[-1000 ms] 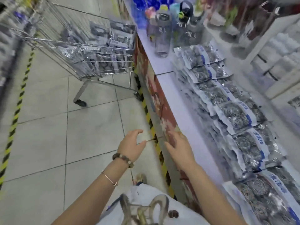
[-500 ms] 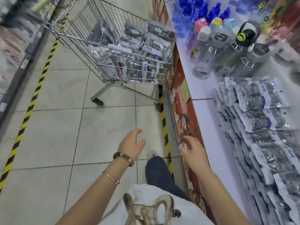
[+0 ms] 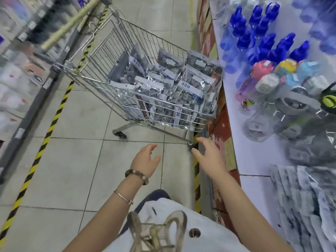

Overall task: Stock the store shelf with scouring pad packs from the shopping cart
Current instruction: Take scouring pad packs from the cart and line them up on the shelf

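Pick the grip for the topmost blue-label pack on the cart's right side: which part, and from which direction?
Pinch the flat white card end of that scouring pad pack. It lies tilted on top of the pile with the card exposed, and the crinkly film body would probably slip. Come from above, because the wire walls of the shopping cart block the sides. The right hand is nearer and empty.

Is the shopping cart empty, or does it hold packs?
Not empty: many scouring pad packs lie piled in the shopping cart, heaped highest at the side by the shelf.
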The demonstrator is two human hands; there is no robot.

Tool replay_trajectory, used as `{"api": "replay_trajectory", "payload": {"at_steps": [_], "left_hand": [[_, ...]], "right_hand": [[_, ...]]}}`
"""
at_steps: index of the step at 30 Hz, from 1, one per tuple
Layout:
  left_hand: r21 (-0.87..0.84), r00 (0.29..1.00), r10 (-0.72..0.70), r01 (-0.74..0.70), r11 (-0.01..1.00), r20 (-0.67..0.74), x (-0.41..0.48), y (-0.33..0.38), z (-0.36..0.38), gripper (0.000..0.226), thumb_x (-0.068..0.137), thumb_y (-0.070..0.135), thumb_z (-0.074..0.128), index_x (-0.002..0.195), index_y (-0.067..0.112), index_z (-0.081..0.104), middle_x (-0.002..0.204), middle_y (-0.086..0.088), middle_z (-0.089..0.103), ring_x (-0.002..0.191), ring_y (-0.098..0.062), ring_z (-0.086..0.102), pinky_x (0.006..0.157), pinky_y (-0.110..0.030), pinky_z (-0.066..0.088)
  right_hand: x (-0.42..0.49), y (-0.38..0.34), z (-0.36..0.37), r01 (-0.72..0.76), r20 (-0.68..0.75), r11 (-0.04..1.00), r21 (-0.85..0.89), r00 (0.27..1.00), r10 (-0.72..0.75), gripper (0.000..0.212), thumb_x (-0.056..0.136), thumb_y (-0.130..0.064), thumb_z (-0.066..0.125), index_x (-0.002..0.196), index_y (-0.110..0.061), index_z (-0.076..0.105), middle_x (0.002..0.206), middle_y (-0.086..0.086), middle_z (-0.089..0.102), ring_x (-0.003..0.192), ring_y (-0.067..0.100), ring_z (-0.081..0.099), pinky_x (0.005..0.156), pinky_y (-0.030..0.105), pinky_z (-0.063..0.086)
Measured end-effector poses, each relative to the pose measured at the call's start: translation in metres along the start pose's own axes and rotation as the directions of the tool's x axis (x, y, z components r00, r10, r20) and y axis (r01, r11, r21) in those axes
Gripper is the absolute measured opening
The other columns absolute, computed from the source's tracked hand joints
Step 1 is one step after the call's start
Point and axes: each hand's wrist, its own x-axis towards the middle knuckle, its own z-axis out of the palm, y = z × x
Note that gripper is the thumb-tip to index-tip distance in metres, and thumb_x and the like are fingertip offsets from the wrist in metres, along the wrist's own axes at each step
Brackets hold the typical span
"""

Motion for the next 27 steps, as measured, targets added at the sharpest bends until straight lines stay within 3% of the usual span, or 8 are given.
{"api": "replay_trajectory", "payload": {"at_steps": [8,14,22,24,27], "left_hand": [[-0.008,1.000,-0.009,0.009,1.000,0.001,0.144,0.008,-0.032,0.042,0.087,0.021,0.056,0.128,0.017,0.047,0.128,-0.002,0.053,0.115,-0.017,0.051,0.092,-0.027,0.041],[0.015,0.998,0.029,-0.030,0.999,0.058,0.262,0.033,-0.061,0.041,0.088,0.025,0.055,0.128,0.017,0.049,0.127,-0.001,0.055,0.113,-0.016,0.053,0.095,-0.032,0.044],[0.117,0.982,-0.047,0.026,0.993,0.181,0.369,0.051,-0.063,0.044,0.089,0.025,0.052,0.131,0.019,0.045,0.132,-0.003,0.052,0.114,-0.021,0.053,0.095,-0.036,0.045],[0.147,0.974,-0.081,0.050,0.988,0.210,0.387,0.051,-0.057,0.042,0.089,0.024,0.052,0.130,0.019,0.046,0.130,-0.004,0.052,0.111,-0.022,0.054,0.094,-0.037,0.045],[0.192,0.960,-0.153,0.109,0.975,0.234,0.409,0.047,-0.045,0.041,0.089,0.025,0.054,0.129,0.019,0.046,0.129,-0.002,0.053,0.106,-0.020,0.057,0.091,-0.036,0.048]], "right_hand": [[0.131,-0.017,-0.004,-0.056,0.010,0.998,-0.005,0.998,0.056,0.039,0.092,-0.022,0.057,0.130,-0.019,0.051,0.131,0.000,0.051,0.119,0.013,0.047,0.091,0.019,0.031],[0.216,-0.030,-0.008,-0.188,0.036,0.981,-0.052,0.981,0.190,0.040,0.092,-0.025,0.058,0.131,-0.015,0.052,0.133,0.001,0.052,0.124,0.018,0.047,0.103,0.033,0.038],[0.323,-0.031,-0.010,-0.247,0.134,0.962,-0.113,0.956,0.261,0.040,0.094,-0.025,0.055,0.132,-0.016,0.050,0.130,0.004,0.052,0.107,0.021,0.054,0.083,0.025,0.036],[0.352,-0.021,-0.003,-0.248,0.181,0.955,-0.163,0.944,0.276,0.041,0.094,-0.026,0.055,0.133,-0.015,0.049,0.133,0.004,0.051,0.106,0.020,0.056,0.089,0.028,0.040],[0.393,0.002,0.014,-0.218,0.275,0.928,-0.302,0.912,0.303,0.048,0.091,-0.024,0.057,0.137,-0.015,0.045,0.138,0.007,0.049,0.121,0.022,0.051,0.101,0.036,0.041]]}}
